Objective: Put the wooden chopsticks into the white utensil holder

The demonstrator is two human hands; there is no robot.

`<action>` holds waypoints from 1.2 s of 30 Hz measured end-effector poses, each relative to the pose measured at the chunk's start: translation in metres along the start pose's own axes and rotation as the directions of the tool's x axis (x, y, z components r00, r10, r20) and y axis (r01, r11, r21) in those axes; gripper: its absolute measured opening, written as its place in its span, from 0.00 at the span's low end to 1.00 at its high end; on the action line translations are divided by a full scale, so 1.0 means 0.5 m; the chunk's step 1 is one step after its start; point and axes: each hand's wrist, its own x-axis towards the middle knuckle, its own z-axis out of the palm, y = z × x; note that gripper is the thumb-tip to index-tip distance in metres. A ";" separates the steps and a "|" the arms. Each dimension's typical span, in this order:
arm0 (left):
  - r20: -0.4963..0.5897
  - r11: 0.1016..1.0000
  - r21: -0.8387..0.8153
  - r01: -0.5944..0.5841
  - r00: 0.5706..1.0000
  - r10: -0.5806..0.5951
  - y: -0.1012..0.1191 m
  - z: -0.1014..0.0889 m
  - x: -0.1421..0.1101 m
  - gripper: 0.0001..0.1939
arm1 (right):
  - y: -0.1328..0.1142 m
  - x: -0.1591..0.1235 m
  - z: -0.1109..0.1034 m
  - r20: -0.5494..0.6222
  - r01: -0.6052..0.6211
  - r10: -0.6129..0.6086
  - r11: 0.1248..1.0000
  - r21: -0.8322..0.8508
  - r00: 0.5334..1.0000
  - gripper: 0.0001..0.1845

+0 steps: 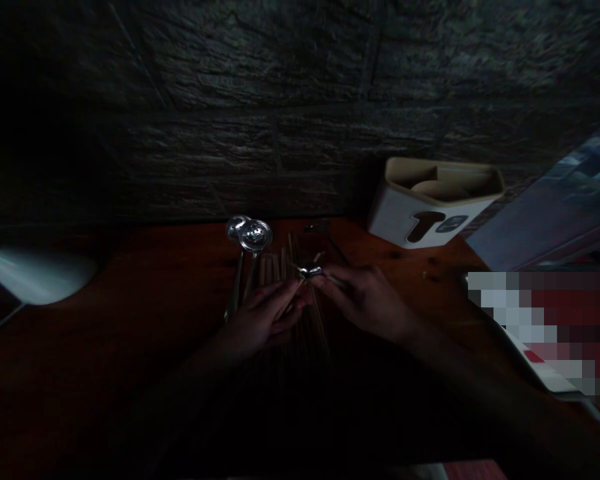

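Note:
The light is dim. My left hand (267, 313) is closed, its fingertips round slender pieces too dark to make out. My right hand (373, 300) pinches a shiny metal spoon (310, 271), whose bowl lies between the two hands, close to the left fingertips. Beneath and behind the hands, several wooden chopsticks (320, 327) lie lengthwise on the wooden table. To the left of them rest a slotted ladle (255, 235) and a second ladle (236, 225), heads toward the wall. A dark long-handled utensil (336, 250) lies beyond my right hand, its kind unclear.
A white utensil holder (387, 217) with a beige rim and compartments stands at the back right. The stone-patterned wall (280, 133) closes off the table's (155, 267) far edge. A white curved object (45, 277) is at the left, and a pale tray-like edge (555, 380) at the right.

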 end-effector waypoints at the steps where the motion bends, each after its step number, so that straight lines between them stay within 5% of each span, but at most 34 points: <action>1: 0.030 1.000 -0.004 -0.006 1.000 0.006 0.001 0.000 0.001 0.20 | 0.000 0.000 -0.001 -0.003 0.000 0.000 1.000 -0.001 1.000 0.13; 4: 0.088 0.999 -0.015 -0.037 0.995 0.038 0.004 -0.003 0.003 0.20 | -0.002 0.000 -0.001 -0.107 -0.058 0.051 0.997 -0.058 0.993 0.14; 9: 0.104 0.998 -0.034 -0.062 0.992 0.065 0.010 -0.004 0.001 0.19 | 0.001 0.000 0.001 -0.019 0.022 -0.022 0.999 -0.039 1.000 0.13; 15: 0.127 0.987 -0.117 -0.112 0.984 0.127 0.014 -0.009 0.000 0.19 | 0.022 0.009 -0.024 -0.294 -0.199 0.123 0.949 -0.243 0.948 0.18; 22: -0.013 0.993 -0.008 -0.115 0.993 0.115 0.025 -0.005 -0.010 0.16 | -0.011 0.003 0.005 -0.185 -0.011 -0.008 0.995 -0.102 0.983 0.13; 28: -0.038 0.991 0.023 -0.130 0.991 0.131 0.021 -0.007 -0.011 0.18 | -0.013 -0.002 -0.007 -0.331 -0.034 -0.003 0.994 -0.104 0.944 0.13; 36: -0.070 0.991 0.063 -0.120 0.990 0.124 0.023 -0.001 -0.009 0.17 | -0.018 -0.003 0.011 -0.101 0.063 -0.063 0.998 -0.003 0.993 0.08</action>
